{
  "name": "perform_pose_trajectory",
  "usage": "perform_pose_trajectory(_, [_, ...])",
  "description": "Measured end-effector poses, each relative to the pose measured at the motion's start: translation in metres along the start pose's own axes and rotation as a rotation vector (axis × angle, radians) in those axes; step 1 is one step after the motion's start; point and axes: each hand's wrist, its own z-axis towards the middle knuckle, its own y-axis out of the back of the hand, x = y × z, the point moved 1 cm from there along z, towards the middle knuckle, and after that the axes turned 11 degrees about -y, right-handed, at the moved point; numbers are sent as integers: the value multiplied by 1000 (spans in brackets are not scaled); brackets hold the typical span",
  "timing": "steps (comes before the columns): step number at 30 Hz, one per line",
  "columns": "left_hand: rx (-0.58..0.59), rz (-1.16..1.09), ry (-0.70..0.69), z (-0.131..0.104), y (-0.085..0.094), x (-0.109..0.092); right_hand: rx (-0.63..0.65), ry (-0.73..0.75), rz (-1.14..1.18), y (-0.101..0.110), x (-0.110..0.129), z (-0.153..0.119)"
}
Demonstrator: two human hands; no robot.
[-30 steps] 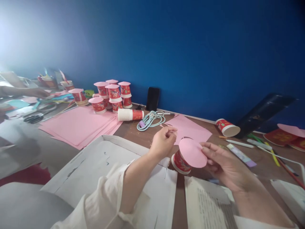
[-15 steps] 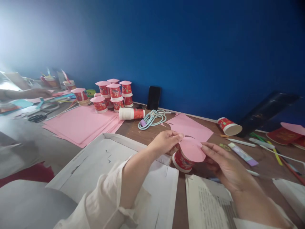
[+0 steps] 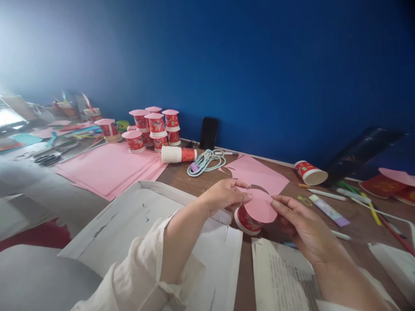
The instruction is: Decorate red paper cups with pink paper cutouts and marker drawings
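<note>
A pink paper disc (image 3: 262,208) lies over the upturned base of a red paper cup (image 3: 247,221), which stands rim-down on the brown table. The disc's left edge is pinched by my left hand (image 3: 226,193), the thumb resting on its top. On the opposite side, my right hand (image 3: 296,218) grips the disc's right edge between thumb and fingers; its lower fingers are partly hidden. Behind the cup lies a pink sheet (image 3: 259,175) with rounded cut-outs. White paper (image 3: 191,242) is under my left forearm, and printed pages (image 3: 275,268) lie below my right hand.
Stacked red cups (image 3: 157,125) with pink discs stand at the back left, beside pink sheets (image 3: 103,166) and nested cups (image 3: 178,154). A coiled cable (image 3: 207,162), upright phone (image 3: 209,132), tipped cup (image 3: 310,172), glue stick (image 3: 329,210) and scissors (image 3: 48,159) are around.
My left thumb has moved further onto the disc, which has shifted slightly left and down with my right hand. Another person's hand at the far left has gone out of view.
</note>
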Motion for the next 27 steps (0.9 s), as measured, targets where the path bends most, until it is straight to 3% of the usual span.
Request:
perform_pose_trajectory(11, [-3,-69,-5,1,0,0,98,-45,-20,-2,1,-7])
perform_pose_trajectory(27, [-14,-75,-19,2,-1,1,122,-123,41,-8,-1,-9])
